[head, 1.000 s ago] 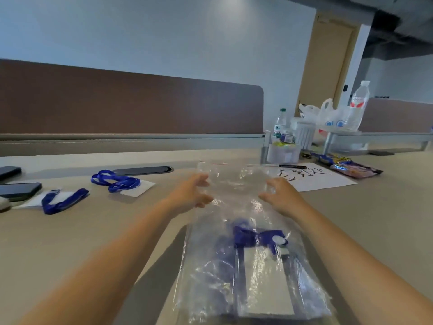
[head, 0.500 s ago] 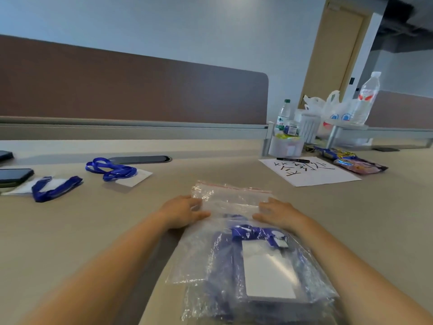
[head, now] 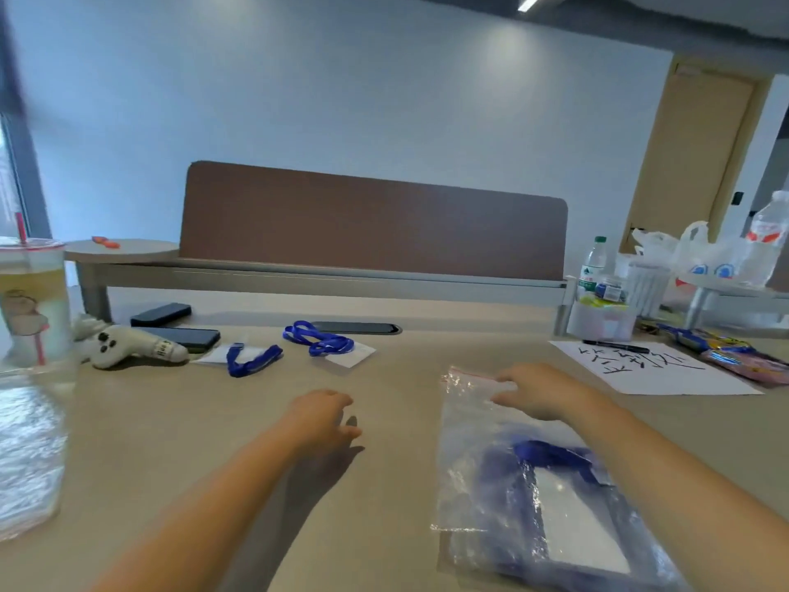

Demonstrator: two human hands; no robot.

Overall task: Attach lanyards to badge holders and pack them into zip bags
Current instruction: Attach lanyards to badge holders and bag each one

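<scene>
A clear zip bag (head: pixel 482 455) lies flat on the beige table, with a blue lanyard and a white badge holder (head: pixel 576 527) inside it. My right hand (head: pixel 538 390) rests on the bag's top edge by the red zip strip, fingers spread and nearly straight. My left hand (head: pixel 324 416) hovers just above the bare table to the left of the bag, fingers loosely curled and holding nothing. Farther back lie two more sets: a blue lanyard with a badge holder (head: pixel 252 358) and a coiled blue lanyard on a white holder (head: pixel 324 341).
At the left stand a drink cup with a straw (head: pixel 34 301), a white plush toy (head: pixel 124 341) and two dark phones (head: pixel 175 326). A stack of clear bags (head: pixel 30 446) lies at the left edge. A written paper with a pen (head: pixel 640 369), bottles and snack packets sit at the right.
My view has swung left and up. My left hand has come off the zip bag and moved left over the table; my right hand stays on the bag's top.
</scene>
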